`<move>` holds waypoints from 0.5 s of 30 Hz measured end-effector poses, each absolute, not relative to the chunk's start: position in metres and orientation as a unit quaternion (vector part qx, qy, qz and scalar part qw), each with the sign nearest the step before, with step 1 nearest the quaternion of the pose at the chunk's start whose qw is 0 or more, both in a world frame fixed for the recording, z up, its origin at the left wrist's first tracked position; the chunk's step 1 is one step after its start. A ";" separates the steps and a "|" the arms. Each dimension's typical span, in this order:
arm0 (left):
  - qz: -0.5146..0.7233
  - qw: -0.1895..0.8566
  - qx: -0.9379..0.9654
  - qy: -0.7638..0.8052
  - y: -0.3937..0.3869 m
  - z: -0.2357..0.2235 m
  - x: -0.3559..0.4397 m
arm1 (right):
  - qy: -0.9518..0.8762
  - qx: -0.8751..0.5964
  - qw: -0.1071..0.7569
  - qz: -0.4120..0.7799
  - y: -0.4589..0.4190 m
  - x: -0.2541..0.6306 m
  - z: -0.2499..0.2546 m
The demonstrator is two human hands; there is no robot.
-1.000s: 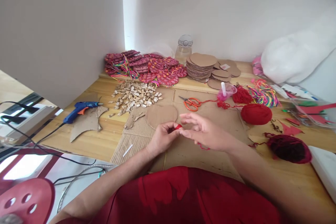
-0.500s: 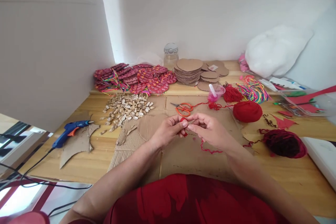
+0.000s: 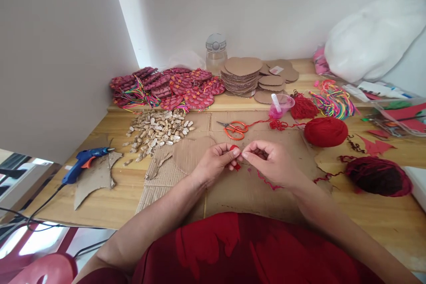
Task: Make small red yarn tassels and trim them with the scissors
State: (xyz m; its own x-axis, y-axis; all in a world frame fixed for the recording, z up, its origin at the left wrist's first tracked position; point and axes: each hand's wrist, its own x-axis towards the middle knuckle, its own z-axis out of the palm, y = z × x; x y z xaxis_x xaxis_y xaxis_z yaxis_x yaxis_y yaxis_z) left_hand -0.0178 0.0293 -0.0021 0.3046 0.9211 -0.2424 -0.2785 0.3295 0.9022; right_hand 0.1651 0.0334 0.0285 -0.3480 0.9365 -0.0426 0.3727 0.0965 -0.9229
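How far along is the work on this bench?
Looks done: the pile of decorated pieces, tassels attached on some. In hand: a small red piece in the left hand; the right hand is close beside it, its grip unclear. Likely left: the stacked cardboard shapes and the cardboard cutout, bare where visible. No percentage readable.
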 end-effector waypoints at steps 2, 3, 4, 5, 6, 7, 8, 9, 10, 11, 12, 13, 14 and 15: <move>0.434 0.709 0.386 0.398 0.029 -0.002 -0.018 | -0.674 -0.493 0.301 0.460 0.033 0.166 0.028; 0.437 0.712 0.383 0.393 0.029 -0.001 -0.019 | -0.676 -0.496 0.300 0.455 0.033 0.166 0.028; 0.439 0.715 0.380 0.390 0.029 -0.001 -0.019 | -0.678 -0.499 0.299 0.449 0.033 0.166 0.028; 0.439 0.716 0.378 0.388 0.029 0.000 -0.019 | -0.681 -0.502 0.296 0.444 0.034 0.166 0.028; 0.440 0.716 0.379 0.388 0.029 0.001 -0.020 | -0.681 -0.505 0.293 0.441 0.034 0.167 0.028; 0.439 0.713 0.382 0.390 0.029 0.002 -0.020 | -0.681 -0.507 0.289 0.441 0.035 0.167 0.028; 0.439 0.707 0.389 0.396 0.029 0.003 -0.020 | -0.681 -0.508 0.286 0.443 0.035 0.166 0.028; 0.438 0.697 0.397 0.405 0.029 0.004 -0.020 | -0.680 -0.509 0.284 0.444 0.035 0.166 0.028; 0.437 0.687 0.406 0.415 0.029 0.004 -0.021 | -0.679 -0.510 0.283 0.446 0.035 0.166 0.028; 0.435 0.676 0.415 0.425 0.029 0.005 -0.021 | -0.678 -0.510 0.283 0.447 0.036 0.166 0.028; 0.435 0.667 0.423 0.432 0.028 0.005 -0.021 | -0.677 -0.510 0.283 0.448 0.035 0.165 0.028; 0.437 0.660 0.429 0.436 0.028 0.005 -0.021 | -0.675 -0.511 0.283 0.450 0.035 0.165 0.028; 0.440 0.652 0.435 0.437 0.028 0.005 -0.020 | -0.673 -0.512 0.282 0.453 0.035 0.165 0.027; 0.444 0.643 0.443 0.439 0.028 0.004 -0.020 | -0.670 -0.514 0.279 0.457 0.035 0.164 0.027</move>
